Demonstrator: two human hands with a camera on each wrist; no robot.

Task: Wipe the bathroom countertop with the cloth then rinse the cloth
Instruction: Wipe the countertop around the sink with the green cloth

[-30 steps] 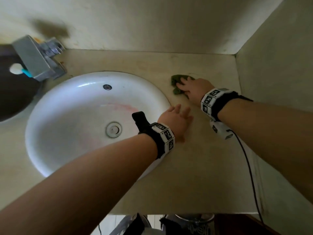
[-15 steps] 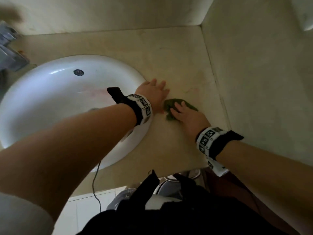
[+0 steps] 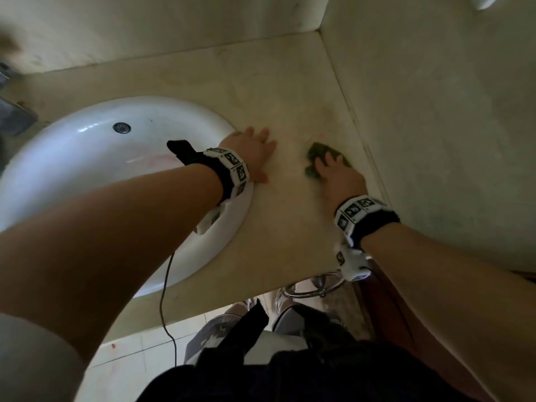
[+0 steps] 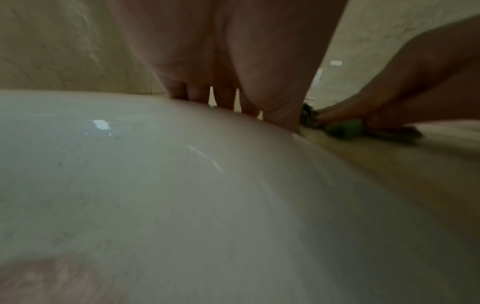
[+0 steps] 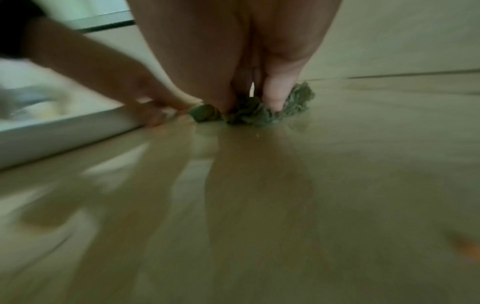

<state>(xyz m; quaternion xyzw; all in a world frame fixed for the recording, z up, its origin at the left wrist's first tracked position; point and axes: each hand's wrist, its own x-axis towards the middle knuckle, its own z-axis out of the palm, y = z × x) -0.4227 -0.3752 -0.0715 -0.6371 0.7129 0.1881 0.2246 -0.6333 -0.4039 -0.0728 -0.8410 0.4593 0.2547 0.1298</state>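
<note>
Beige counter (image 3: pixel 278 242) runs from the near edge up to the back wall (image 3: pixel 174 33). Nearest, the left hand (image 3: pixel 251 153) lies flat with fingers straight on the sink (image 3: pixel 87 158) rim, holding nothing. A bit farther, the right hand (image 3: pixel 340 181) presses the green cloth (image 3: pixel 314 153) onto the counter, fingers bent down over it, close to the side wall (image 3: pixel 435 140). To wipe well, I think it should push down evenly, keep the cloth bunched under the fingers, and go in long strokes. Most open room lies beyond the cloth, toward the back corner; the side wall and sink rim are tight, so go slower there
</note>
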